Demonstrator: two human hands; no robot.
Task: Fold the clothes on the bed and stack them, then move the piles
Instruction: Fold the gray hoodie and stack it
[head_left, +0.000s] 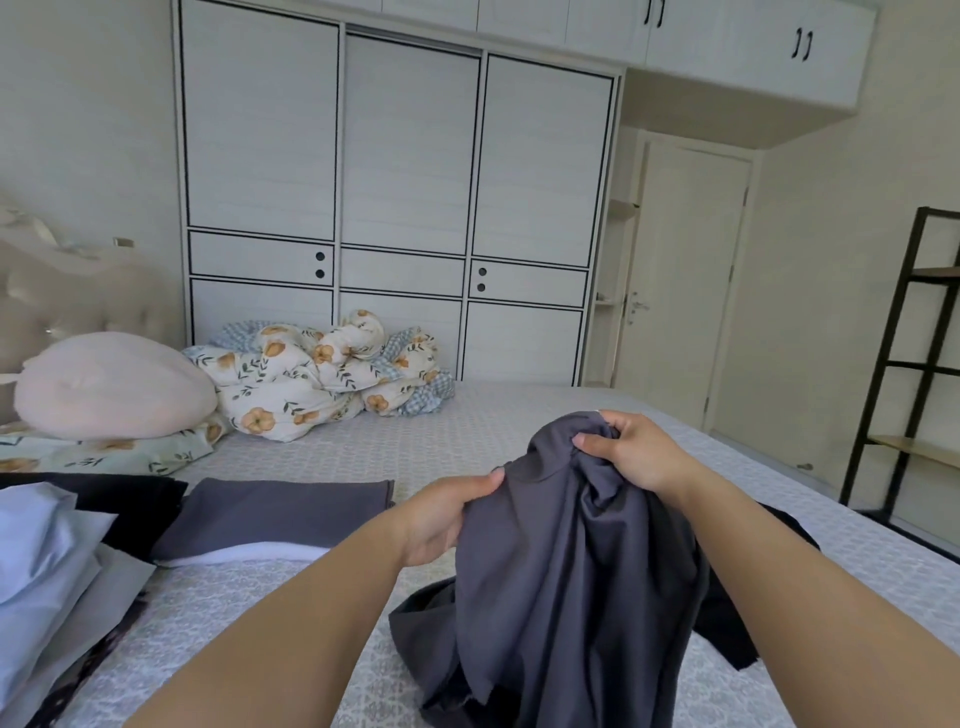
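A dark grey garment (566, 577) hangs bunched above the bed (311, 452), its lower part trailing on the sheet. My right hand (636, 452) grips its top in a fist. My left hand (444, 519) holds its left edge, thumb on the cloth. Under it at the right lies a black garment (737, 629). To the left sits a folded grey piece on a white one (275, 512). At the far left lies a heap of light blue, grey and black clothes (47, 566).
A crumpled floral duvet (322, 369) and a pink pillow (111, 387) lie at the head of the bed. A white wardrobe (400, 208) stands behind. A closed door (680, 291) and a black shelf frame (914, 364) are on the right.
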